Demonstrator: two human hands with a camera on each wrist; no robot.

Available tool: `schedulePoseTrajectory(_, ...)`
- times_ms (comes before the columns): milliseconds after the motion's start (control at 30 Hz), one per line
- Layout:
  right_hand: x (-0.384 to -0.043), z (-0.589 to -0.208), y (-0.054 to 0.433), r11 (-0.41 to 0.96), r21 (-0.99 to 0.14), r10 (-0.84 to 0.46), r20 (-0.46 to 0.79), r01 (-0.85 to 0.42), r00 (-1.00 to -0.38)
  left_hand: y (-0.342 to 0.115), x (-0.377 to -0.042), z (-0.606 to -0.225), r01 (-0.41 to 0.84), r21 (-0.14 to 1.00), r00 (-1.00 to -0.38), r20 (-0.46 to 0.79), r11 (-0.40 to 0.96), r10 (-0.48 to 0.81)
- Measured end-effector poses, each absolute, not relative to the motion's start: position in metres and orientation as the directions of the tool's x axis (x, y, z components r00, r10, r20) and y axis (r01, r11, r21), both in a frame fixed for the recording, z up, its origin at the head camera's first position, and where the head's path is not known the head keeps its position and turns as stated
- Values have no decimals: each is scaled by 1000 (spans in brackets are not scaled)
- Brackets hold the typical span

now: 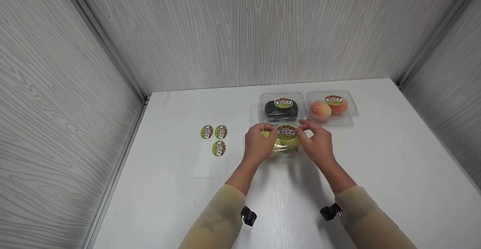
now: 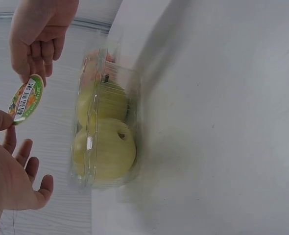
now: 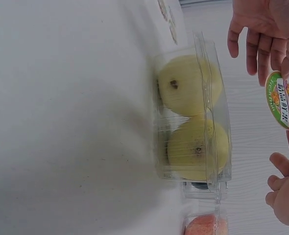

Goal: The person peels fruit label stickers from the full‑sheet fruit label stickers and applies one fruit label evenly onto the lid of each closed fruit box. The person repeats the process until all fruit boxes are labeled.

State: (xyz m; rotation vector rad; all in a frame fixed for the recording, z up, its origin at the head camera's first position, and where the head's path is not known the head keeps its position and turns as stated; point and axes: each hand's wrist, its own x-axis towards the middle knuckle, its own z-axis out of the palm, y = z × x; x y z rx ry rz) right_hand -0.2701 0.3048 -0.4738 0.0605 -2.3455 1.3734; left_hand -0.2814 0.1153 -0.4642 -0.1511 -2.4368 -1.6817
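An oval fruit-label sticker [image 1: 286, 132] is held between both hands above a clear plastic clamshell box [image 2: 133, 81] with two yellow-green round fruits [image 2: 105, 154] in it. My left hand [image 1: 258, 143] pinches one end of the sticker between thumb and forefinger. At the opposite end, the thumb and forefinger of my right hand [image 1: 318, 143] pinch it too. In the left wrist view the sticker [image 2: 26, 99] is apart from the box, its printed face showing. The right wrist view shows the box lid [image 3: 210, 117] closed beneath the hands.
Behind stand two more clear boxes with the same labels: one with dark fruit [image 1: 281, 110], one with peach-coloured fruit [image 1: 321, 110]. Several loose stickers [image 1: 219, 148] lie on a white sheet [image 1: 206, 168] at left. Wood-grain panels [image 1: 240, 34] wall the table's back and sides.
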Motion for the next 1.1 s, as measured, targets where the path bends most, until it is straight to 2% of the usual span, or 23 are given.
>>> schedulePoseTrajectory(433,-277,-468,300,577,-800,155,302,-161,-941,115,-288,-467,248,809,-951,308,533,-25)
schedulePoseTrajectory(1100,-288,-470,296,643,-750,111,291,-155,-950,115,-297,-471,179,728,-961,274,662,-42)
